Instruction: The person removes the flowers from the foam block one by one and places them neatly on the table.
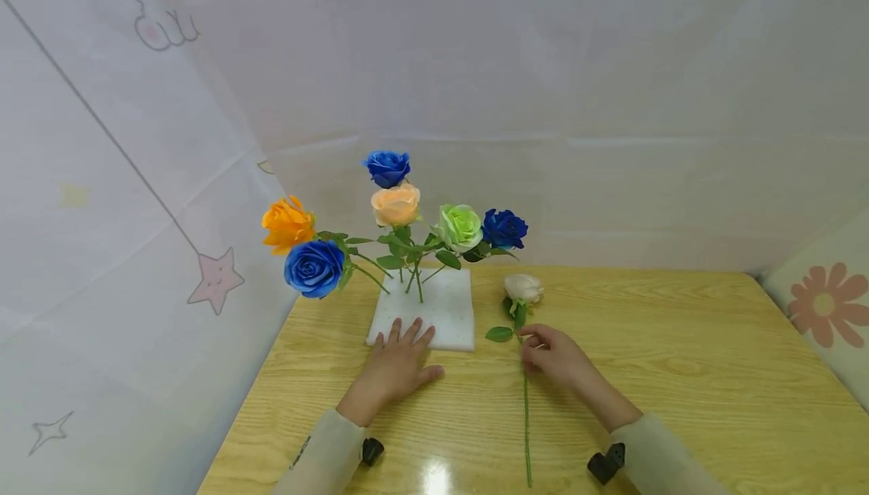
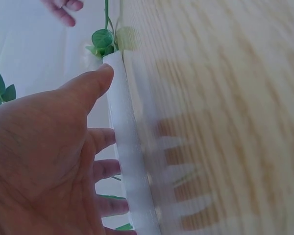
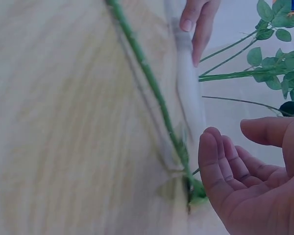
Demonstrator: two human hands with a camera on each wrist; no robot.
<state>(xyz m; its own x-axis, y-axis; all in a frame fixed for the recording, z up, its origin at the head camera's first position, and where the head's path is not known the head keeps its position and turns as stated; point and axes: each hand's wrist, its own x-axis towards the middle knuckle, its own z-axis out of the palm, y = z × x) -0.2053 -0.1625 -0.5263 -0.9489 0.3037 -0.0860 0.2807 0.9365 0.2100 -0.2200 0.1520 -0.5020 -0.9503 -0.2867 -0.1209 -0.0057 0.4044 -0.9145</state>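
My left hand rests with spread fingers on the near edge of a white foam block. In the left wrist view, its straight fingers and thumb lie along the block's side. A cream-white artificial rose lies on the table to the right of the block, its long green stem pointing toward me. Beside that stem, near the leaves, is my right hand. Its fingers are loosely bent, and the right wrist view shows a gap between thumb and fingers with nothing in it.
Artificial roses stand in the foam block: an orange one, a peach one, a green one and several blue ones, such as the front-left blue rose. They lean outward over the wooden table. A pale curtain hangs behind.
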